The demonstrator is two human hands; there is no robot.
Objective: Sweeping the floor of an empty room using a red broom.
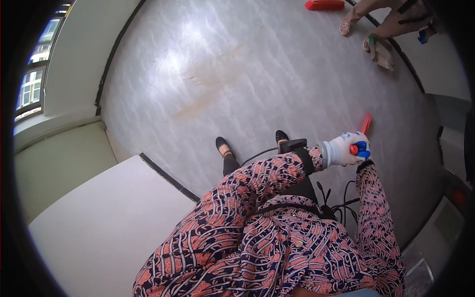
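My left hand point(343, 149) wears a white work glove with blue-coated fingers. It is shut on a red handle point(353, 149), whose rounded end points up at me. Past the knuckles a narrow red piece point(366, 124) shows; it looks like part of the same tool, but the glove covers the join. My right sleeve point(374, 200) reaches to just below the left glove. The right hand at its end is hidden or merges with the glove, so its grip cannot be made out. A dark device point(292, 146) is strapped at my left wrist, with a cable.
Grey marbled floor point(237, 92) bears a brownish smear point(215, 81). A white surface point(111, 222) with a black edge stands at left, below windows point(31, 87). Another person's legs point(389, 22) are at upper right, near a brown bag-like item point(382, 55) and a red object point(324, 5). Black cables point(345, 208) hang by my waist.
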